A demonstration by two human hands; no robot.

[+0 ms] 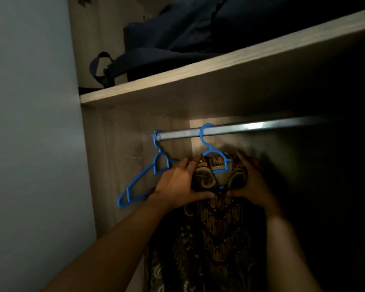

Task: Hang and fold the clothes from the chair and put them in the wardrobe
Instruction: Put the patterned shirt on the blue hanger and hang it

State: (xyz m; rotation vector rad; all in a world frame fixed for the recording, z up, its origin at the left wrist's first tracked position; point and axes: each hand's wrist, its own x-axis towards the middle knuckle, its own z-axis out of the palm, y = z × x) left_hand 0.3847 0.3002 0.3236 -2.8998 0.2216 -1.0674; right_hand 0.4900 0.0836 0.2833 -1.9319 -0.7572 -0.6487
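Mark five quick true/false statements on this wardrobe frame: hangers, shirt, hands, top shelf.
1. Two blue hangers hang on the rail. True: the bare hanger and the shirt's hanger.
2. The patterned shirt lies folded on the shelf. False: it hangs from the shirt's hanger.
3. The left hand and right hand both grip the shirt near its collar. True.
4. The hanger at the rail's end carries a garment. False: it is bare and tilted.
5. Nothing sits on the shelf. False: dark blue fabric is piled there.
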